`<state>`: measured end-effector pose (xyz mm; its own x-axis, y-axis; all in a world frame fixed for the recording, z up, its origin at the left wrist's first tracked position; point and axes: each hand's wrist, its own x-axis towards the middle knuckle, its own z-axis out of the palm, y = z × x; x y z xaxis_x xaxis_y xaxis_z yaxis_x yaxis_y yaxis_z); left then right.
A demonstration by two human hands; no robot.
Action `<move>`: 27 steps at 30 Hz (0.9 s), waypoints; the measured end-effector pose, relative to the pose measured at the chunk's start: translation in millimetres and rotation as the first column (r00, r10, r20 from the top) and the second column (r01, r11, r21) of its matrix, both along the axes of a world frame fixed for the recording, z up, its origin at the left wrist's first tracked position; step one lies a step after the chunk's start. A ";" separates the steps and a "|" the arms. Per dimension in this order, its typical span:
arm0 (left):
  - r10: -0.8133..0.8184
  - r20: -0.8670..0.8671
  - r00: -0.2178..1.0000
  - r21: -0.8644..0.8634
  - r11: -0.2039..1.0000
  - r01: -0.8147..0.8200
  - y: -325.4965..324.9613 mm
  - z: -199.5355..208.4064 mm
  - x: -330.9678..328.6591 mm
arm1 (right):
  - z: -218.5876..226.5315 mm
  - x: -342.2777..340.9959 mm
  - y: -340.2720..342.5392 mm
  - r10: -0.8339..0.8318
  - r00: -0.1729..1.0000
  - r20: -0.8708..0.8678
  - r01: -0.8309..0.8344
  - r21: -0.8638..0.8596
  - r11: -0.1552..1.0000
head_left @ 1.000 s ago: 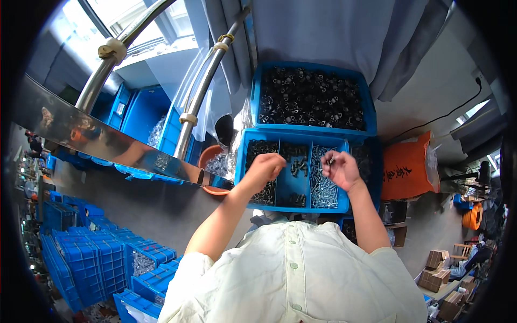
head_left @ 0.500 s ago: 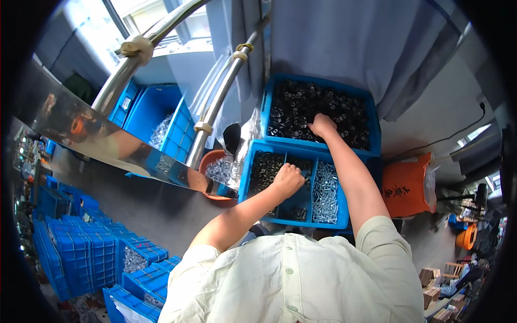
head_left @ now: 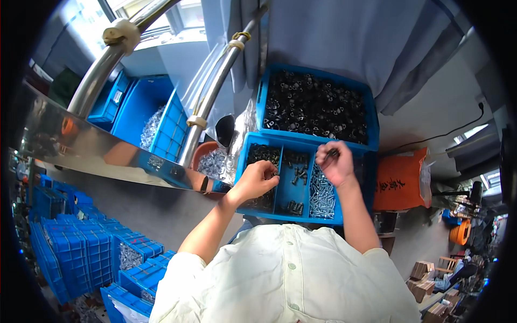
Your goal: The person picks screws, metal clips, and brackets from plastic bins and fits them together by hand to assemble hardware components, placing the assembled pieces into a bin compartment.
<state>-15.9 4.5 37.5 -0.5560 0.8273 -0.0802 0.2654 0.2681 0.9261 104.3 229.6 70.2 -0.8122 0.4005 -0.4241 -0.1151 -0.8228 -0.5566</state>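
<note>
Two hands, both over 1 divided blue tray. Right hand: fingers curled in, pinching 1 dark part above the tray's right-hand section. Left hand: palm down over the left section, thumb and fingers bent toward each other; can't tell if anything's between them.

Tray = 3 sections. Under left hand: dark small parts, heaped, too many to count. Between the hands: dark fittings in 3 loose groups, far, mid and near, blue floor showing between; pieces overlap, no firm count. Below right hand: silver screws, full bed, uncountable.

Just beyond both hands: 1 larger blue bin, against the tray's far side, loaded with black parts with bright metal rings, uncountable.

Left of left hand: 1 reddish-brown pot holding clear pieces. Further out that way, past 1 of 2 metal tubes, 1 open blue crate, also clear pieces inside.

Right of right hand, well apart: 1 orange sack, contents not visible. Farther right, 1 orange coil.
</note>
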 end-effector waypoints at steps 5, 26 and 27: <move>-0.027 -0.385 0.923 0.255 0.957 0.135 26.4 37.5 36.4 | -61.3 33.2 -50.7 0.021 0.999 0.035 -0.008 -0.318 0.948; 0.356 0.130 0.925 0.423 0.824 -0.377 -33.0 -34.8 -0.4 | -12.8 -102.3 -81.2 0.317 0.947 -0.047 -0.321 -0.106 0.941; 0.359 0.128 0.925 0.427 0.822 -0.378 -32.6 -32.2 -0.7 | -12.3 -127.4 -83.4 0.356 0.933 -0.049 -0.357 -0.012 0.934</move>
